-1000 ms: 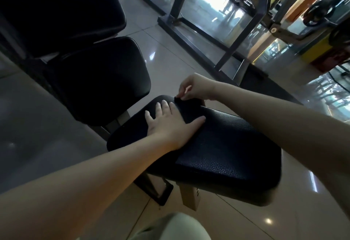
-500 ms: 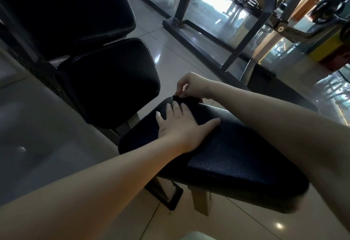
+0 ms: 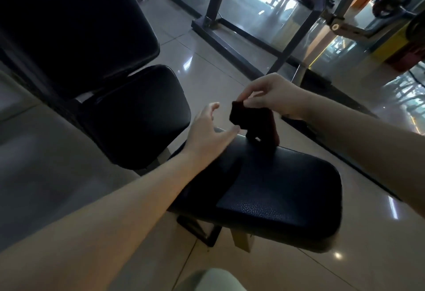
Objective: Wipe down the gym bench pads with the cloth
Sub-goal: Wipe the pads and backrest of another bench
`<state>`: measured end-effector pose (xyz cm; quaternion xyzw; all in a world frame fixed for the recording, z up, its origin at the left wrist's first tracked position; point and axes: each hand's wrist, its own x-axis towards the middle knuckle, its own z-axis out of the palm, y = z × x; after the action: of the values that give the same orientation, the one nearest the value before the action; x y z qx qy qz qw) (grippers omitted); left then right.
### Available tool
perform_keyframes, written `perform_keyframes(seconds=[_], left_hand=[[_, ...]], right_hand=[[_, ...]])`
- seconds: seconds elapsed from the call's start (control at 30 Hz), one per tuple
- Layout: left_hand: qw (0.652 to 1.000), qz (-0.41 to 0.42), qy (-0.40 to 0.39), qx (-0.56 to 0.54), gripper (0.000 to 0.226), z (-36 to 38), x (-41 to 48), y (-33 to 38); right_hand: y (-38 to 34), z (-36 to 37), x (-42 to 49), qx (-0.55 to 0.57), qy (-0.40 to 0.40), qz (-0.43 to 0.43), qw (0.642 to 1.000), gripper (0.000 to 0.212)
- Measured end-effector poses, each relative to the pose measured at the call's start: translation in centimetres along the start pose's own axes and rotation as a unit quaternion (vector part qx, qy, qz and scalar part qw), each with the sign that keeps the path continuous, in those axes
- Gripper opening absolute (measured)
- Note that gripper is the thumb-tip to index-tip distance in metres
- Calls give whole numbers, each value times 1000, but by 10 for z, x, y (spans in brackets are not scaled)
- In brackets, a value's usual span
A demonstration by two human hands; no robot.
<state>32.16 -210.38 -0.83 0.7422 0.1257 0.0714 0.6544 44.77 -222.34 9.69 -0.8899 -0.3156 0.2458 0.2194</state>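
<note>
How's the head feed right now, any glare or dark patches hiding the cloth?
Head view: backlit by the bright glass behind; the cloth pinched by the right hand reads nearly black, like the pad below it; glare spots on the floor tiles; left hand slightly blurred.

Dark cloth (image 3: 250,119) hangs crumpled, its lower end touching the far end of the black, grained bench pad (image 3: 276,187).

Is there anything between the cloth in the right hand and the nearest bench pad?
Nothing visible. The right hand pinches the cloth directly over the far end of the pad; the open left hand is beside it, not beneath.
</note>
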Motion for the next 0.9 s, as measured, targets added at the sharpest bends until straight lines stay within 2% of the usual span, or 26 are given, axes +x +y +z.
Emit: perform_keyframes(seconds=[0.07, 0.13, 0.2, 0.3, 0.43, 0.57, 0.63, 0.73, 0.9], left_hand=[[998, -1, -39, -45, 69, -16, 8, 37], [995, 1, -78, -69, 58, -29, 15, 80], [994, 12, -101, -47, 42, -41, 21, 124], [993, 30, -115, -26, 23, -54, 24, 190], [990, 76, -117, 29, 4, -64, 28, 277], [987, 83, -118, 73, 3, -61, 31, 358], [984, 83, -126, 91, 5, -57, 32, 396], [979, 78, -156, 101, 6, -46, 31, 455], [971, 72, -204, 105, 8, -22, 31, 546]], right_hand=[[-14, -14, -15, 77, 20, -11, 997, 14], [-32, -32, -31, 188, 38, -6, 981, 15], [-50, -53, -45, 305, 60, -8, 950, 16], [-76, -89, -66, 459, 91, -20, 883, 12], [-102, -139, -94, 528, 96, -39, 843, 32], [-124, -196, -125, 561, 93, -55, 821, 43], [-132, -226, -141, 551, 93, -65, 827, 44], [-142, -272, -169, 494, 92, -79, 861, 42], [-163, -344, -214, 424, 126, -74, 894, 21]])
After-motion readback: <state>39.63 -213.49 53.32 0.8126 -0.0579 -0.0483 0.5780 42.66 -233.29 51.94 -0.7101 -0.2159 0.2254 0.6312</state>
